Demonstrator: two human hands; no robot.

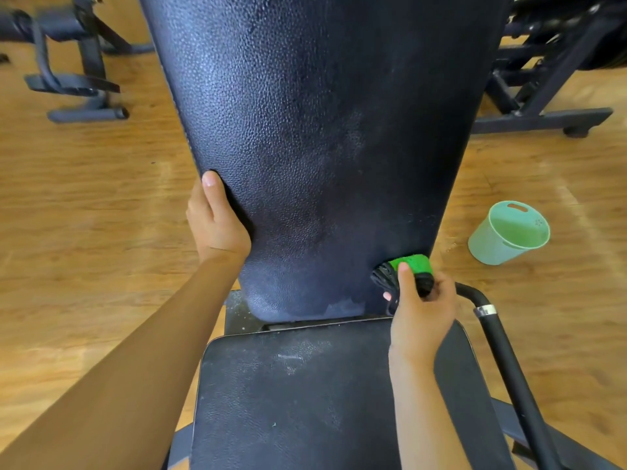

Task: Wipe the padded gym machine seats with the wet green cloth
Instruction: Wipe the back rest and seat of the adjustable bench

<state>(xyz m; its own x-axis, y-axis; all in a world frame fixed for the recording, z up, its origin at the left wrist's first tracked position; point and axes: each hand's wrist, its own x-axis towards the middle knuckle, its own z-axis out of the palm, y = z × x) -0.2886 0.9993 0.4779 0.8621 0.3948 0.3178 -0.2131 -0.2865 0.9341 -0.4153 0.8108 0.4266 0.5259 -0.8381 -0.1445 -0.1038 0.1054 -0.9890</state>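
Note:
A long black padded backrest (pixel 322 130) runs up the middle of the head view, with a black padded seat (pixel 298 401) below it. White dusty smears show on both pads. My left hand (pixel 217 222) grips the backrest's left edge, thumb on the front face. My right hand (pixel 420 313) holds the bunched green cloth (pixel 412 262) against the backrest's lower right corner; dark parts of the cloth hang under my fingers.
A light green bucket (pixel 509 235) stands on the wooden floor (pixel 84 215) right of the bench. A black curved handle bar (pixel 502 351) runs along the seat's right side. Other dark machine frames stand at the back left (pixel 81 79) and back right (pixel 543 96).

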